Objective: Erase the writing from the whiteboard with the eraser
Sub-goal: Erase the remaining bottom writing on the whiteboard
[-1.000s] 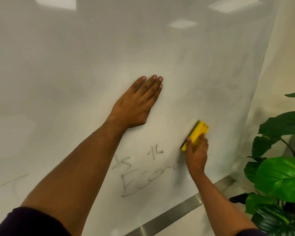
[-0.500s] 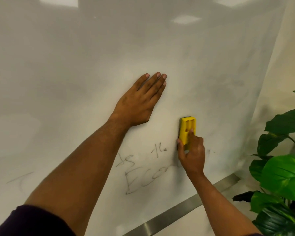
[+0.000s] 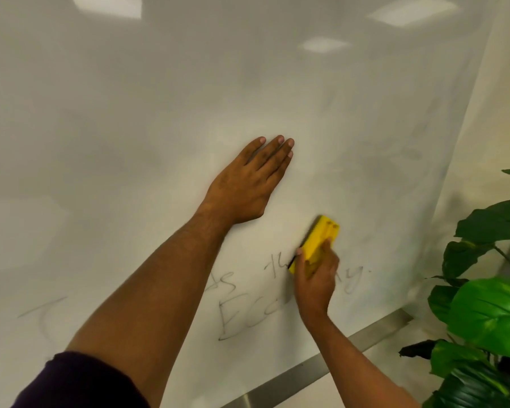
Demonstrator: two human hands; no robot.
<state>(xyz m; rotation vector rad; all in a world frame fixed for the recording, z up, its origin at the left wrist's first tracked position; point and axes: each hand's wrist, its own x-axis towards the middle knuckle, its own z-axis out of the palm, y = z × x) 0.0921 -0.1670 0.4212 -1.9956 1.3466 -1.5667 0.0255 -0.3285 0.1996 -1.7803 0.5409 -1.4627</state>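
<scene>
Head view looks down along two bare forearms reaching to a whiteboard (image 3: pixel 159 113). On the left, the left hand (image 3: pixel 248 187) lies flat against the board, palm down, its fingers straight and held close together, pointing up and to the right; it holds nothing. That forearm runs down to the lower left corner, where a dark sleeve (image 3: pixel 80 381) covers the upper arm.

Lower and to the right, the right hand (image 3: pixel 315 278) grips a yellow eraser (image 3: pixel 318 240), thumb on its left edge and fingers curled over its back. The eraser is pressed to the board, tilted with its upper end leaning right, and is slightly blurred. It sits just below and to the right of the left hand, apart from it. The right forearm comes up from the bottom edge of the frame.

Dark handwriting (image 3: pixel 242 316) remains on the board beneath and beside the eraser: thin strokes to its left, larger letters below, and a few letters to the right of the right hand. A faint stray mark (image 3: pixel 42 313) shows far to the left. Smudged grey traces cloud the upper right of the board, and ceiling lights are reflected near its top.

A metal strip (image 3: pixel 377 331) runs along the board's lower edge. A leafy green plant (image 3: pixel 489 313) stands at the right, against a pale wall (image 3: pixel 507 98).
</scene>
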